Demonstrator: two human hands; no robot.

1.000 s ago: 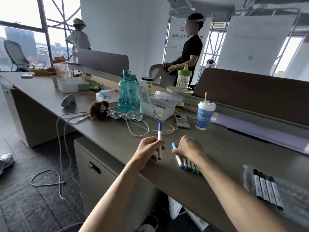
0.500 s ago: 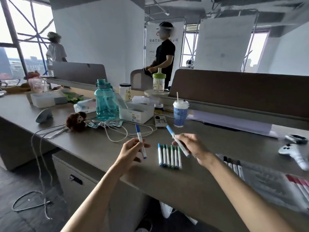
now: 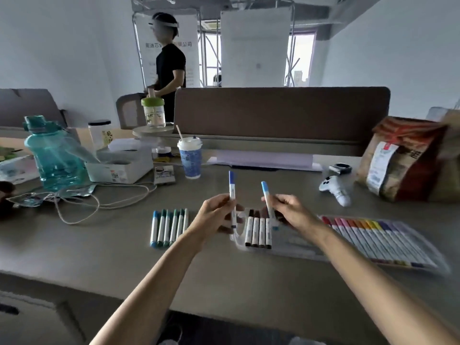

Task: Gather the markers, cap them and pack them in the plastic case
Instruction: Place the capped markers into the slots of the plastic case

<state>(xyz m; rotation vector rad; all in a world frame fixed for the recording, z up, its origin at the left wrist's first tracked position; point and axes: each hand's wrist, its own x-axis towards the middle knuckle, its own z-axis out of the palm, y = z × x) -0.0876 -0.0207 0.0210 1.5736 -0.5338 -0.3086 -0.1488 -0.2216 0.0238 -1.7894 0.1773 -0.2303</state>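
Counter (image 3: pixel 224 282), near you: case (image 3: pixel 298 245), open and part packed. It holds a colour row (image 3: pixel 373 239) at right and four brown markers (image 3: pixel 258 231) at left. Left of the case lies a loose row (image 3: pixel 169 226) of about six blue-green markers, unpacked. Judged over half done. Your left hand (image 3: pixel 219 215) grips a dark-blue marker (image 3: pixel 232 195), upright. Your right hand (image 3: pixel 291 210) pinches a light-blue marker (image 3: pixel 266 197), tilted, above the brown four.

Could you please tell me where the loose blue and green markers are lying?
In the head view, the blue and green markers lie side by side on the grey desk, just left of the left hand.
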